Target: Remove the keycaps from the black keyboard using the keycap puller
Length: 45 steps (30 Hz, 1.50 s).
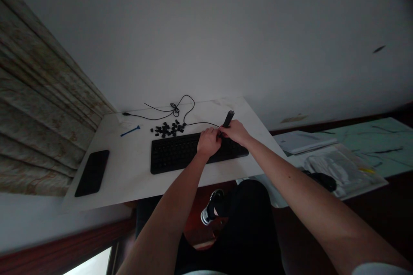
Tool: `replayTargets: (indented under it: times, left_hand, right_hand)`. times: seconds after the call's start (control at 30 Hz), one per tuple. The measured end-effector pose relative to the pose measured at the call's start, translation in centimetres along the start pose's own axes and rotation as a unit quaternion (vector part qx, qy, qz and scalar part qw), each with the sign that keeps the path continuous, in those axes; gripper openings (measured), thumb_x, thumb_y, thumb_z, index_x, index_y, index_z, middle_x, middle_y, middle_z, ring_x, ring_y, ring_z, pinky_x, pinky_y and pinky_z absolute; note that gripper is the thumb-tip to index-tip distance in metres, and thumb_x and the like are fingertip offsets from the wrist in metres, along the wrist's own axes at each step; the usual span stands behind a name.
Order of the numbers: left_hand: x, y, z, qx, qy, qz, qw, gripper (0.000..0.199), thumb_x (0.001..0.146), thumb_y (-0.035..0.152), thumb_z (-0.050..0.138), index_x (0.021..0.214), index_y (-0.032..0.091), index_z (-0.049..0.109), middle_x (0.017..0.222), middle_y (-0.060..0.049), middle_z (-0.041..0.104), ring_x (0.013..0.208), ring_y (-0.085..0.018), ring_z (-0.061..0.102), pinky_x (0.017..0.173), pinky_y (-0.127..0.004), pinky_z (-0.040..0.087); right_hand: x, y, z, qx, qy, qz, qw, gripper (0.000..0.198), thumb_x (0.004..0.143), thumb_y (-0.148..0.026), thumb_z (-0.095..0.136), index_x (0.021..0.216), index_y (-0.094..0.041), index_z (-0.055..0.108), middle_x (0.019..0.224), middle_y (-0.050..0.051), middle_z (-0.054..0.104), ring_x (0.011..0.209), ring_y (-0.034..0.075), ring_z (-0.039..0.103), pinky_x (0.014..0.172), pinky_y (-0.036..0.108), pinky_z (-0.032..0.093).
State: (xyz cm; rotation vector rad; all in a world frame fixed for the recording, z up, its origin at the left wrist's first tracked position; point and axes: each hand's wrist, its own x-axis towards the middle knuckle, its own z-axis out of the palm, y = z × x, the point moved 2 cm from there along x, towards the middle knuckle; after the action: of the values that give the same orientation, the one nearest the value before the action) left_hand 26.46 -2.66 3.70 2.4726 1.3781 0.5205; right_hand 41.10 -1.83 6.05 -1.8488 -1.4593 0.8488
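A black keyboard (176, 153) lies across the white table in front of me. My right hand (236, 132) is closed round a black brush (229, 117), its bristly end pointing up and away, above the keyboard's right half. Right beside it, my left hand (209, 141) rests over the keys with fingers bent together. Whatever its fingertips hold, if anything, is hidden. Several loose black keycaps (166, 129) are heaped behind the keyboard's left part.
A knotted black cable (174, 109) runs along the back of the white table (129, 157). A blue tool (130, 131) and a dark phone (92, 173) lie at the left. Papers and a plastic bag (335, 167) are on a lower surface at the right. Curtains hang at the left.
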Motion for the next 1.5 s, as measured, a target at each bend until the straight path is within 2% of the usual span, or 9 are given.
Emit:
replayTargets:
  times: [0.17, 0.27, 0.47, 0.67, 0.77, 0.9, 1.23, 1.37, 1.5]
  left_hand:
    - [0.0, 0.2, 0.1, 0.014, -0.013, 0.023, 1.0, 0.024, 0.096, 0.031, 0.052, 0.11, 0.018, 0.066, 0.117, -0.01, 0.066, 0.114, -0.028, 0.057, 0.1, -0.043, 0.044]
    - [0.0, 0.2, 0.2, 0.019, -0.024, 0.034, 0.999, 0.027, 0.098, 0.036, 0.051, 0.112, 0.02, 0.067, 0.118, -0.01, 0.066, 0.116, -0.028, 0.056, 0.101, -0.043, 0.043]
    - [0.0, 0.2, 0.3, 0.03, -0.018, 0.032, 0.999, 0.027, 0.098, 0.034, 0.052, 0.113, 0.018, 0.068, 0.115, -0.011, 0.065, 0.115, -0.028, 0.056, 0.1, -0.043, 0.044]
    - [0.1, 0.2, 0.3, 0.025, -0.017, 0.031, 0.999, 0.027, 0.097, 0.032, 0.053, 0.113, 0.017, 0.068, 0.113, -0.012, 0.066, 0.113, -0.028, 0.056, 0.1, -0.043, 0.044]
    - [0.1, 0.1, 0.3, 0.024, -0.021, 0.026, 0.999, 0.027, 0.097, 0.033, 0.053, 0.113, 0.017, 0.068, 0.111, -0.012, 0.066, 0.113, -0.028, 0.056, 0.1, -0.043, 0.045]
    - [0.1, 0.1, 0.4, 0.024, -0.019, 0.027, 0.999, 0.027, 0.097, 0.034, 0.052, 0.112, 0.018, 0.068, 0.113, -0.012, 0.065, 0.114, -0.028, 0.056, 0.1, -0.044, 0.045]
    - [0.3, -0.2, 0.9, 0.046, -0.019, 0.041, 0.998, 0.028, 0.099, 0.033, 0.052, 0.116, 0.014, 0.064, 0.115, -0.012, 0.066, 0.112, -0.027, 0.058, 0.098, -0.042, 0.046]
    - [0.3, -0.2, 1.1, 0.053, -0.017, 0.047, 0.997, 0.028, 0.1, 0.032, 0.05, 0.117, 0.014, 0.063, 0.116, -0.012, 0.066, 0.113, -0.027, 0.058, 0.098, -0.041, 0.045]
    - [0.3, -0.2, 1.3, 0.063, -0.016, 0.054, 0.996, 0.03, 0.102, 0.032, 0.047, 0.12, 0.013, 0.061, 0.118, -0.013, 0.066, 0.114, -0.027, 0.057, 0.098, -0.04, 0.044]
  right_hand:
    - [-0.7, 1.6, -0.4, 0.065, 0.003, 0.038, 0.997, 0.012, 0.083, -0.023, 0.071, 0.081, -0.011, 0.073, 0.072, 0.011, 0.075, 0.06, 0.02, 0.072, 0.054, 0.026, 0.058]
    - [-1.0, 1.4, -0.4, 0.071, -0.001, 0.049, 0.996, 0.012, 0.084, -0.023, 0.071, 0.082, -0.011, 0.072, 0.074, 0.011, 0.075, 0.06, 0.019, 0.072, 0.054, 0.025, 0.059]
    - [-0.4, -0.1, -0.2, -0.019, -0.014, 0.011, 1.0, 0.011, 0.081, -0.023, 0.073, 0.077, -0.013, 0.072, 0.068, 0.009, 0.073, 0.058, 0.02, 0.071, 0.051, 0.024, 0.055]
    - [0.2, -0.6, -1.1, -0.068, -0.065, -0.041, 0.995, 0.018, 0.083, -0.022, 0.07, 0.067, -0.014, 0.07, 0.063, 0.007, 0.071, 0.057, 0.017, 0.068, 0.053, 0.023, 0.053]
    - [0.3, -0.6, -1.3, -0.05, -0.091, -0.06, 0.993, 0.018, 0.083, -0.024, 0.072, 0.068, -0.014, 0.07, 0.062, 0.006, 0.07, 0.058, 0.016, 0.067, 0.056, 0.022, 0.053]
    - [-0.1, -0.5, -1.3, -0.021, -0.085, -0.077, 0.993, 0.016, 0.083, -0.029, 0.072, 0.078, -0.014, 0.073, 0.063, 0.006, 0.07, 0.061, 0.018, 0.069, 0.058, 0.024, 0.054]
    - [-0.9, -2.0, -1.2, -0.188, -0.068, -0.147, 0.969, 0.024, 0.089, -0.022, 0.06, 0.069, -0.015, 0.071, 0.069, 0.006, 0.072, 0.067, 0.017, 0.068, 0.061, 0.023, 0.044]
    - [-1.0, -2.0, -0.9, -0.216, -0.059, -0.139, 0.965, 0.024, 0.09, -0.022, 0.06, 0.073, -0.014, 0.073, 0.072, 0.008, 0.073, 0.069, 0.019, 0.069, 0.062, 0.024, 0.045]
    - [-1.2, -2.1, -0.7, -0.236, -0.049, -0.154, 0.958, 0.019, 0.09, -0.022, 0.062, 0.082, -0.014, 0.077, 0.083, 0.011, 0.076, 0.079, 0.022, 0.072, 0.069, 0.025, 0.049]
